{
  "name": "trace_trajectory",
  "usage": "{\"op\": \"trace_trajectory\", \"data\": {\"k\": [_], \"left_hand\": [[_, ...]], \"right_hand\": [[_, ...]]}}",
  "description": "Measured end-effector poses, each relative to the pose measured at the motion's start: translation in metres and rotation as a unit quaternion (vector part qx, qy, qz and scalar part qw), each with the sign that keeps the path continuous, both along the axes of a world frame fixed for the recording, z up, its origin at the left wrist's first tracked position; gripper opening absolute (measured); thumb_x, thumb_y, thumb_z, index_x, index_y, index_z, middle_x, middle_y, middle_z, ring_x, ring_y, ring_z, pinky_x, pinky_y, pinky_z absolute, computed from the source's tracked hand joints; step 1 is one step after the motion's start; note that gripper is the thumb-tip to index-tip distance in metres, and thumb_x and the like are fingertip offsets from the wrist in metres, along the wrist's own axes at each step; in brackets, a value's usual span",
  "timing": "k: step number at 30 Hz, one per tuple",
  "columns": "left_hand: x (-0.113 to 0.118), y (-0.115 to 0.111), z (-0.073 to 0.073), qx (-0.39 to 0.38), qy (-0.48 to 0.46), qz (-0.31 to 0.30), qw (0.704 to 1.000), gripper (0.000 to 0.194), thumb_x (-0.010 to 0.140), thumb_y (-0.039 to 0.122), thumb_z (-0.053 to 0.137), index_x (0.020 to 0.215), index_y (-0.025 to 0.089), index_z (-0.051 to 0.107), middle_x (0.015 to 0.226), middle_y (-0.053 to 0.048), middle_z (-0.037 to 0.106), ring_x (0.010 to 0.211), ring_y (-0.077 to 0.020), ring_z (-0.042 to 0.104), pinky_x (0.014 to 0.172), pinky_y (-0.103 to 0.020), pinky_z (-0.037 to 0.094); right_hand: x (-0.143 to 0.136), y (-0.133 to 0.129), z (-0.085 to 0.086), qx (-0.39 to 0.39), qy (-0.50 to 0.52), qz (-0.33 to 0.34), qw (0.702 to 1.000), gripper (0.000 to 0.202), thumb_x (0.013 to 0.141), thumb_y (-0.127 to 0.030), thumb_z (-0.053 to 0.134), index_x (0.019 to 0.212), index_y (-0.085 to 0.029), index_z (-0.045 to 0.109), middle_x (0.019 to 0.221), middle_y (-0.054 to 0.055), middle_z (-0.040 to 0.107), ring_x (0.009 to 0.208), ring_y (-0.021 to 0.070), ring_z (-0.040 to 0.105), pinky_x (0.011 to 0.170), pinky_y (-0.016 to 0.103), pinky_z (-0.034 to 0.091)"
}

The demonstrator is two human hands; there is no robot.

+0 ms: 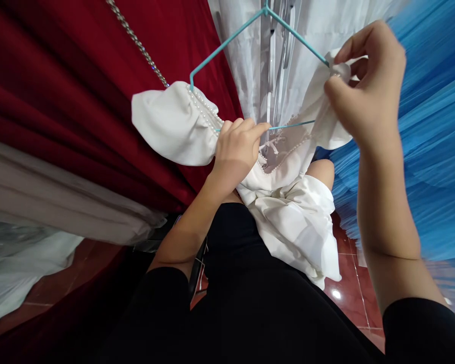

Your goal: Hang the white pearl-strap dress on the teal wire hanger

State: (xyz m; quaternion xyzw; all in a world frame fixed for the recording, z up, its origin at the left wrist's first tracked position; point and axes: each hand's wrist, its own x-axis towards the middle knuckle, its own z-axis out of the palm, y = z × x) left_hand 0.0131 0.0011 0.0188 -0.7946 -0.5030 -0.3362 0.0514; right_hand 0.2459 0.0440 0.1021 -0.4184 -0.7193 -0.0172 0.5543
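Threading a white satin garment with pearl-beaded trim (288,212) onto a thin turquoise wire hanger (227,43), by the look of it, with the shoulder on the right-hand side the part in hand

Right hand (367,86) raised, thumb and fingers pinched shut on a bunched fold of the white fabric right at the right-hand tip of the hanger; left hand (237,149) lower, curled closed over the beaded neckline and the hanger's bottom bar, fingertips pointing toward the other hand. Hands well apart, one at each end of the neckline

Puffed white sleeve (170,124) already hanging over the hanger's far corner, just beyond the left hand; rest of the garment draping down between the two forearms onto the black-clad lap (250,303)

Best done, probably, by keeping the left hand firm on the bar so the wire does not swing, then easing the pinched fold over the tip rather than tugging: pearl trim likely to snag on the wire end, satin likely to slide back off. Worth checking the neckline sits level afterward

Dark red velvet cloth (72,86) hanging beyond the left hand, bright blue tulle (436,151) past the right forearm, sheer white dress (250,60) behind the hanger, glossy red-brown tiled floor (349,288) below
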Motion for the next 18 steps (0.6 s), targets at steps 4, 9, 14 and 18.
{"op": "trace_trajectory", "data": {"k": [4, 9, 14, 18], "left_hand": [[0.001, -0.002, -0.001, 0.003, 0.006, 0.012, 1.0, 0.04, 0.101, 0.015, 0.044, 0.124, 0.03, 0.073, 0.096, -0.007, 0.07, 0.099, -0.0288, 0.061, 0.096, -0.047, 0.048], [0.003, -0.016, 0.005, -0.019, 0.014, -0.01, 1.0, 0.044, 0.103, 0.014, 0.041, 0.136, 0.026, 0.067, 0.113, -0.009, 0.072, 0.11, -0.0289, 0.064, 0.102, -0.048, 0.047], [-0.021, -0.02, 0.004, 0.071, -0.053, -0.017, 0.996, 0.041, 0.106, 0.016, 0.04, 0.14, 0.03, 0.059, 0.145, -0.004, 0.06, 0.14, -0.0251, 0.051, 0.12, -0.049, 0.04], [-0.06, 0.002, 0.005, 0.187, -0.105, 0.102, 0.971, 0.061, 0.096, 0.022, 0.068, 0.151, 0.03, 0.042, 0.159, 0.0, 0.045, 0.154, -0.0278, 0.032, 0.133, -0.053, 0.02]], "right_hand": [[-0.023, -0.021, -0.018, 0.149, -0.031, 0.012, 0.988, 0.026, 0.072, -0.007, 0.051, 0.093, -0.021, 0.058, 0.101, 0.009, 0.06, 0.102, 0.0218, 0.056, 0.087, 0.036, 0.051], [-0.046, -0.021, -0.057, -0.062, -0.209, 0.046, 0.975, 0.017, 0.103, -0.034, 0.045, 0.098, -0.025, 0.059, 0.097, 0.008, 0.065, 0.095, 0.0253, 0.061, 0.092, 0.044, 0.048], [-0.051, -0.013, -0.084, -0.085, -0.231, -0.022, 0.969, 0.055, 0.11, -0.05, 0.023, 0.08, -0.022, 0.06, 0.078, 0.007, 0.062, 0.085, 0.0248, 0.059, 0.092, 0.046, 0.041], [-0.056, -0.017, -0.088, -0.07, -0.2, -0.028, 0.977, 0.058, 0.109, -0.059, 0.027, 0.083, -0.023, 0.064, 0.075, 0.007, 0.061, 0.083, 0.0243, 0.057, 0.09, 0.045, 0.039]]}}
